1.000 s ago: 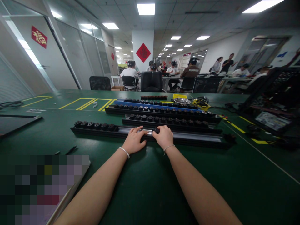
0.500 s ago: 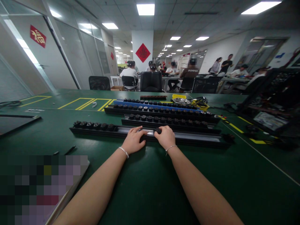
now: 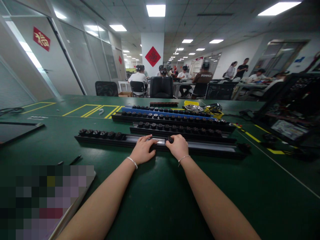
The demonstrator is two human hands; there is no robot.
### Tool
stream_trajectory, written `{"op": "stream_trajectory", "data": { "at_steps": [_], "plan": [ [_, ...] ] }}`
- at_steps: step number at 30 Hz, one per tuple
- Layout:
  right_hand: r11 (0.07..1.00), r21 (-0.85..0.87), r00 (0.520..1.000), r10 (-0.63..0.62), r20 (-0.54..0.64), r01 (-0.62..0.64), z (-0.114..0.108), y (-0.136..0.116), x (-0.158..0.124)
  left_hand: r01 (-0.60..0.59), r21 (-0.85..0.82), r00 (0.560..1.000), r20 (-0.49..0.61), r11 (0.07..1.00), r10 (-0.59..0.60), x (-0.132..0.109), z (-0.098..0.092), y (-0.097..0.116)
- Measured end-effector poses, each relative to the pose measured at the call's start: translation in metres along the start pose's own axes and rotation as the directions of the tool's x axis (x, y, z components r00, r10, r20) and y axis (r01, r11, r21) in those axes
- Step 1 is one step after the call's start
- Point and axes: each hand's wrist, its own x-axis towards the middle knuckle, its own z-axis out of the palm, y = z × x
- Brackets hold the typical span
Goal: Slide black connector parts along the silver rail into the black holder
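A long black rail [image 3: 212, 147] with a pale inner channel lies across the green table before me. Several black socket-like modules [image 3: 103, 134] sit in a row in its left part. My left hand [image 3: 142, 149] rests on the rail's middle, fingers stretched over the channel and thumb apart. Just right of it, my right hand [image 3: 178, 146] has its fingers closed around a small black module [image 3: 170, 140] at the channel. Its lower part is hidden, so how deep it sits cannot be seen. Another black piece [image 3: 243, 147] is at the rail's right end.
Behind lie a second black rail [image 3: 180, 129] and a blue rail [image 3: 170, 113], both bearing modules. A metal dish [image 3: 194, 108] and yellow tray [image 3: 191, 103] stand farther back. Dark equipment [image 3: 287, 110] occupies the right; a pen [image 3: 75, 160] lies front left. People sit beyond the table.
My right hand and the black module in it have shifted very slightly right along the rail. My left hand stays practically in place.
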Motion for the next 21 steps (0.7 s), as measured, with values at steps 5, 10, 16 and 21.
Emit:
{"op": "stream_trajectory", "data": {
  "at_steps": [5,10,16,21],
  "plan": [
    [1.0,-0.025,1.0,-0.018,-0.004,0.018,0.0,0.002,0.001,0.001,-0.016,1.0,-0.005,1.0,-0.002,0.0,0.0,0.0],
    [1.0,-0.016,1.0,-0.02,-0.003,0.02,0.0,0.004,0.0,-0.003,-0.035,1.0,-0.006,0.999,0.003,0.0,0.0,0.0],
    [1.0,-0.026,1.0,0.005,0.01,-0.005,-0.004,0.009,0.0,-0.003,-0.043,1.0,0.0,0.999,0.003,0.0,-0.001,0.0],
    [1.0,-0.016,1.0,0.009,0.006,-0.009,-0.006,0.014,0.001,0.002,-0.051,1.0,0.003,0.999,-0.002,0.0,-0.002,0.001]
  ]
}}
